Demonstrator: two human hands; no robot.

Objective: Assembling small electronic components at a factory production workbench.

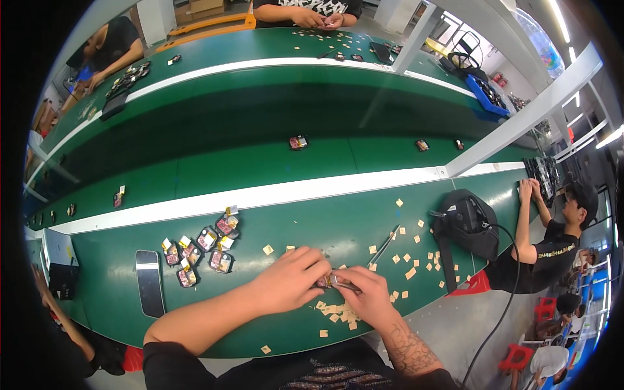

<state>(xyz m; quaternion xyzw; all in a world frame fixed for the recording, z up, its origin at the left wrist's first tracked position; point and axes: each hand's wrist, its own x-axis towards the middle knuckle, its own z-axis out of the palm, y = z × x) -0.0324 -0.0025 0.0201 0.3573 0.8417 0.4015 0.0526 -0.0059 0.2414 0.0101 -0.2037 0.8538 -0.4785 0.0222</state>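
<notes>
Near the table's front edge, my left hand [296, 276] and my right hand [365, 294] meet over a small electronic module [327, 281]. The left fingers are closed on its left side, partly covering it. My right thumb and fingers pinch at its right side. A slim dark piece shows by the right fingers; whether it is a tool or part of the module I cannot tell. Tweezers [385, 247] lie on the table beyond my right hand. Just below the hands is a pile of small cream-coloured square pieces [339, 313]. Several similar modules [207, 239] sit in a group to the left.
A phone [150, 284] lies left of the modules. More cream squares are scattered to the right, beside a black bag [467, 224] with a black cable [518, 273]. Beyond a white rail [273, 195] runs a green belt [227, 162] carrying several modules. Other people work around.
</notes>
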